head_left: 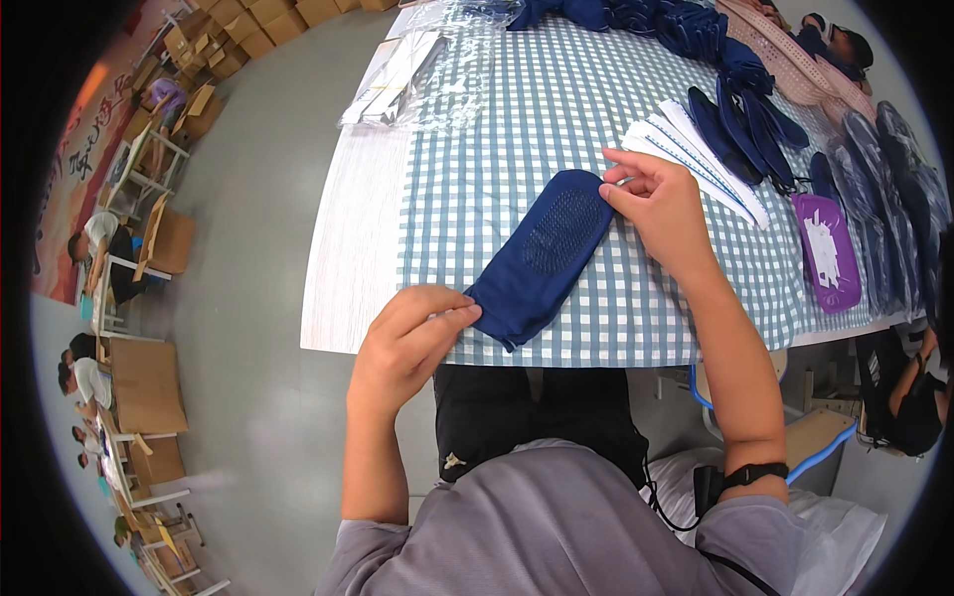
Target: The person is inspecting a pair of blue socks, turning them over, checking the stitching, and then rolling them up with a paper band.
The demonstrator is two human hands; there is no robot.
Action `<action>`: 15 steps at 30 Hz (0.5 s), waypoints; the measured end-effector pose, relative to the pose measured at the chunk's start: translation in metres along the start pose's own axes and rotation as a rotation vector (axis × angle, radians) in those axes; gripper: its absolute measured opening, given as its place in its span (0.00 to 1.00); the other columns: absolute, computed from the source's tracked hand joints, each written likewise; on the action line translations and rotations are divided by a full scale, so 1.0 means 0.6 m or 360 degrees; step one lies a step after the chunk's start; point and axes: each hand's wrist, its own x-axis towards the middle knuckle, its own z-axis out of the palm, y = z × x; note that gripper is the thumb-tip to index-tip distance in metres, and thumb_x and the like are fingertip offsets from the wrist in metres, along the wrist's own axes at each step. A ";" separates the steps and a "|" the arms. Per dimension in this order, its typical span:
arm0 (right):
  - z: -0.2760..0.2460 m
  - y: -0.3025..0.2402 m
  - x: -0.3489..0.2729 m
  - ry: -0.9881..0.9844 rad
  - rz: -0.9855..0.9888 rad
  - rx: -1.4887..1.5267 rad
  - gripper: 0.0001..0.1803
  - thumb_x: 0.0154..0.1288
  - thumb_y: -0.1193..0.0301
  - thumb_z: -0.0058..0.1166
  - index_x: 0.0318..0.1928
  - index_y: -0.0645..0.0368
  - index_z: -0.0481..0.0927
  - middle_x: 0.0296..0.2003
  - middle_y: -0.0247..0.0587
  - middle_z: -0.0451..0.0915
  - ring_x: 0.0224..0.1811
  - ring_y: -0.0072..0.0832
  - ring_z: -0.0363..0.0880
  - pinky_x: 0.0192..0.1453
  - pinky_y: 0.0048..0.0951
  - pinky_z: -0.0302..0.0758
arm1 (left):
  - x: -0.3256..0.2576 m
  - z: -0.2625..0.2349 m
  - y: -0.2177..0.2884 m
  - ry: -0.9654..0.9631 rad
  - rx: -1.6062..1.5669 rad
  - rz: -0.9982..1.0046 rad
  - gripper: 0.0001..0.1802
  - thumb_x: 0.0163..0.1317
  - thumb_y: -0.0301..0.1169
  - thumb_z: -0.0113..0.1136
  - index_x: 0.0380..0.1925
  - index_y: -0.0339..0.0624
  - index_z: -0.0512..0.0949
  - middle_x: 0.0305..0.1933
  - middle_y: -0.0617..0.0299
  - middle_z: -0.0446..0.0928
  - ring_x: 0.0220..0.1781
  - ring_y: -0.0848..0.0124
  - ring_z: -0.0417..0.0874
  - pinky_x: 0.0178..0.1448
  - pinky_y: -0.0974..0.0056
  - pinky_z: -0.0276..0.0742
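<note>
A navy blue sock with a patch of small grip dots lies flat and slanted on the checked tablecloth. My left hand pinches its cuff corner between thumb and fingers, at the near left end. At the toe end, the thumb and fingers of my right hand close on the sock's right edge, the index finger stretched out beyond it. Just past my right hand, white paper strips with blue markings lie fanned out, and several dark blue socks rest partly over them.
Clear plastic bags and white cards lie at the far left of the table. On the right are a purple tray and bagged dark items. More navy fabric lines the far edge. People work beside cardboard boxes at left.
</note>
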 end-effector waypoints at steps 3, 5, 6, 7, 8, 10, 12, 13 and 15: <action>0.000 0.007 0.003 -0.0036 -0.0044 0.0000 0.20 0.68 0.79 0.70 0.60 0.62 0.90 0.41 0.41 0.92 0.41 0.23 0.90 0.49 0.24 0.86 | -0.012 0.005 0.000 0.0045 0.0019 0.0066 0.15 0.51 0.11 0.71 0.40 0.31 0.88 0.44 0.53 0.88 0.46 0.58 0.90 0.49 0.60 0.87; 0.002 0.007 0.004 -0.0048 -0.0063 0.0000 0.20 0.68 0.79 0.70 0.59 0.63 0.90 0.41 0.41 0.92 0.41 0.23 0.90 0.50 0.24 0.87 | -0.017 0.011 0.002 0.0118 0.0027 0.0088 0.14 0.51 0.12 0.73 0.39 0.31 0.88 0.43 0.52 0.88 0.44 0.58 0.90 0.47 0.60 0.87; 0.002 0.006 0.004 -0.0038 -0.0039 0.0019 0.19 0.68 0.79 0.70 0.59 0.63 0.90 0.42 0.42 0.93 0.41 0.23 0.90 0.50 0.24 0.87 | -0.018 0.014 0.002 0.0118 0.0026 0.0087 0.14 0.51 0.12 0.73 0.39 0.31 0.88 0.43 0.52 0.88 0.44 0.58 0.90 0.47 0.60 0.87; 0.003 0.005 0.004 -0.0030 -0.0016 0.0037 0.18 0.68 0.79 0.69 0.58 0.63 0.90 0.42 0.43 0.93 0.42 0.24 0.90 0.51 0.24 0.87 | -0.018 0.017 0.002 0.0139 0.0012 0.0118 0.13 0.50 0.12 0.73 0.38 0.31 0.88 0.43 0.52 0.88 0.44 0.59 0.90 0.46 0.61 0.87; 0.004 0.005 0.004 -0.0031 -0.0016 0.0037 0.18 0.68 0.79 0.69 0.58 0.63 0.90 0.42 0.43 0.93 0.42 0.24 0.90 0.51 0.24 0.87 | -0.018 0.019 0.002 0.0161 -0.0002 0.0149 0.13 0.50 0.13 0.74 0.38 0.31 0.88 0.42 0.52 0.89 0.43 0.59 0.91 0.46 0.61 0.88; 0.006 0.003 0.004 0.0003 0.0006 -0.0030 0.18 0.69 0.79 0.69 0.58 0.63 0.90 0.43 0.44 0.93 0.43 0.25 0.91 0.51 0.24 0.87 | -0.016 0.020 0.004 0.0153 -0.0001 0.0167 0.13 0.50 0.13 0.74 0.38 0.31 0.88 0.42 0.52 0.89 0.43 0.59 0.91 0.46 0.61 0.87; 0.008 -0.001 0.003 0.0009 -0.0007 -0.0058 0.18 0.69 0.80 0.68 0.58 0.63 0.90 0.43 0.45 0.93 0.43 0.26 0.91 0.51 0.24 0.87 | -0.012 0.017 0.007 0.0145 0.0001 0.0185 0.13 0.49 0.13 0.74 0.37 0.31 0.88 0.42 0.52 0.89 0.43 0.59 0.91 0.45 0.60 0.87; 0.008 -0.002 0.002 0.0019 -0.0017 -0.0088 0.18 0.69 0.80 0.68 0.59 0.63 0.90 0.43 0.46 0.93 0.43 0.27 0.91 0.51 0.24 0.87 | -0.009 0.016 0.009 0.0128 0.0037 0.0178 0.14 0.49 0.13 0.74 0.38 0.32 0.88 0.42 0.53 0.89 0.43 0.58 0.90 0.46 0.60 0.87; 0.008 0.000 0.001 0.0034 -0.0042 -0.0125 0.18 0.69 0.79 0.69 0.58 0.63 0.90 0.44 0.45 0.93 0.44 0.26 0.91 0.50 0.25 0.87 | -0.005 0.010 0.013 0.0113 0.0072 0.0172 0.14 0.49 0.14 0.74 0.38 0.33 0.89 0.42 0.53 0.89 0.44 0.58 0.90 0.46 0.60 0.86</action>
